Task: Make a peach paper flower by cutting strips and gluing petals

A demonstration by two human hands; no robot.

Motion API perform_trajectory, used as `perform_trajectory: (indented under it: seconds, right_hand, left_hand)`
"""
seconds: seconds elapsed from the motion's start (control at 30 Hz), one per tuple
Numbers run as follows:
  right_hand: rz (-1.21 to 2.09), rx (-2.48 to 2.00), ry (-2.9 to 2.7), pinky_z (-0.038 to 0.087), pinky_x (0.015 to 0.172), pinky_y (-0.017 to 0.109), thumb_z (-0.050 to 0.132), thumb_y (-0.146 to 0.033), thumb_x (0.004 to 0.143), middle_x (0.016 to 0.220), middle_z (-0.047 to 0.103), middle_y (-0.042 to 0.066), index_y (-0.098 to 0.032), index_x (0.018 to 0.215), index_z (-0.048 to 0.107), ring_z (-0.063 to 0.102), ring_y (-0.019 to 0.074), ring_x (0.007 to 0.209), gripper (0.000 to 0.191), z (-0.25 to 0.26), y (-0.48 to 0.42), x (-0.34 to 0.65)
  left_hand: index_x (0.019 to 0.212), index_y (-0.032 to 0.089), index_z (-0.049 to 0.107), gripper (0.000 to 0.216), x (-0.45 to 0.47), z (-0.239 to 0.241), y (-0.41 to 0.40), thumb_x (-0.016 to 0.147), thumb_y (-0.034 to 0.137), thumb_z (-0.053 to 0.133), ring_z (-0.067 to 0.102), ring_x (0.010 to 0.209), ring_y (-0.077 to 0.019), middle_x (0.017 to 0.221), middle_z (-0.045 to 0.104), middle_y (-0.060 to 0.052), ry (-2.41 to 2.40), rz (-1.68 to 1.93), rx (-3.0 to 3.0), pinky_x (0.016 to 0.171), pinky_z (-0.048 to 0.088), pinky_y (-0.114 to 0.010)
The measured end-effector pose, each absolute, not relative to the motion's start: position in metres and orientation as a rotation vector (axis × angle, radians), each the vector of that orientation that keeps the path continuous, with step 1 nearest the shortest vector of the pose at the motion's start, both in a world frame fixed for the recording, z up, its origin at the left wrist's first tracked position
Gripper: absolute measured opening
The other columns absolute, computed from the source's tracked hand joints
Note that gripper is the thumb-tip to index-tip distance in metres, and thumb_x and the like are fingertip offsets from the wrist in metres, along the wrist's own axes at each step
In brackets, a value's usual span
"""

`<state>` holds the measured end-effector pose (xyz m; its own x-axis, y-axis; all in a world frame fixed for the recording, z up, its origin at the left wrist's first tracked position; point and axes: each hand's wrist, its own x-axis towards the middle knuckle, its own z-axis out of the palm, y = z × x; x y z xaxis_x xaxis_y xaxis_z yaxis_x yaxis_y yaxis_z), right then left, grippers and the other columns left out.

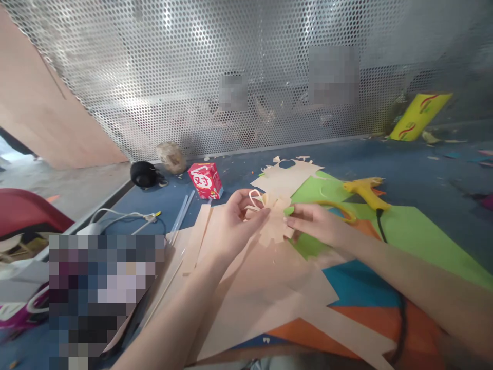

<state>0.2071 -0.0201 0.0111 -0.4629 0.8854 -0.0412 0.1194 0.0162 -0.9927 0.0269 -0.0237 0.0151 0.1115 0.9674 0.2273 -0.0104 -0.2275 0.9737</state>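
Left hand (pixel 244 218) and right hand (pixel 310 221), fingers curled nearly closed, pinch pale paper cut-out (pixel 273 228) above middle of blue table (pixel 239 172); notched tabs fan toward near edge, long axis unclear. Red boxy carton (pixel 205 181) toward far left corner, contents hidden. Yellow glue gun (pixel 364 191) nearer far edge.

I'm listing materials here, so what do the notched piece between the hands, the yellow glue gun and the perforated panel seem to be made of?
Notched piece: likely matte paper or thin card, from its shineless surface and cut tabs.
Yellow glue gun: probably smooth hard plastic, from its molded-looking body.
Perforated panel: apparently shiny metal, from its bright grey glints.
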Motion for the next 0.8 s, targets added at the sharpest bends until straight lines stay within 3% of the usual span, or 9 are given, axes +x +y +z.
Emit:
perform_trajectory:
  seconds: [0.13, 0.33, 0.8]
  right_hand:
    - [1.476, -1.108, -1.652, 0.048, 0.058, 0.025, 0.064, -0.031, 0.073, 0.065, 0.063, 0.001, -0.017, 0.07, 0.057, 0.06, 0.0124, 0.061, 0.016, 0.0096, -0.0236, 0.2062]
    - [1.452, -1.154, -1.679, 0.048, 0.059, 0.025, 0.065, -0.03, 0.072, 0.066, 0.065, 0.0, -0.016, 0.073, 0.059, 0.061, 0.0129, 0.062, 0.015, 0.0119, -0.0249, 0.2092]
    - [1.539, -1.129, -1.649, 0.046, 0.056, 0.021, 0.07, -0.026, 0.068, 0.064, 0.065, -0.002, -0.017, 0.072, 0.061, 0.061, 0.0114, 0.06, 0.012, 0.0157, -0.0252, 0.2103]
  left_hand:
    - [0.094, 0.02, 0.051, 0.028, 0.0281, 0.0126, -0.0235, 0.071, 0.022, 0.068, 0.052, 0.059, -0.0047, 0.074, 0.058, 0.004, 0.988, 1.264, 1.44, 0.055, 0.04, -0.015]
    - [0.095, 0.02, 0.051, 0.026, 0.0278, 0.0148, -0.025, 0.074, 0.021, 0.066, 0.049, 0.054, -0.0025, 0.074, 0.058, 0.005, 0.956, 1.209, 1.436, 0.047, 0.036, -0.013]
    - [0.092, 0.019, 0.051, 0.023, 0.0294, 0.0177, -0.027, 0.075, 0.019, 0.066, 0.05, 0.06, -0.0034, 0.077, 0.058, 0.003, 0.95, 1.181, 1.44, 0.054, 0.039, -0.013]
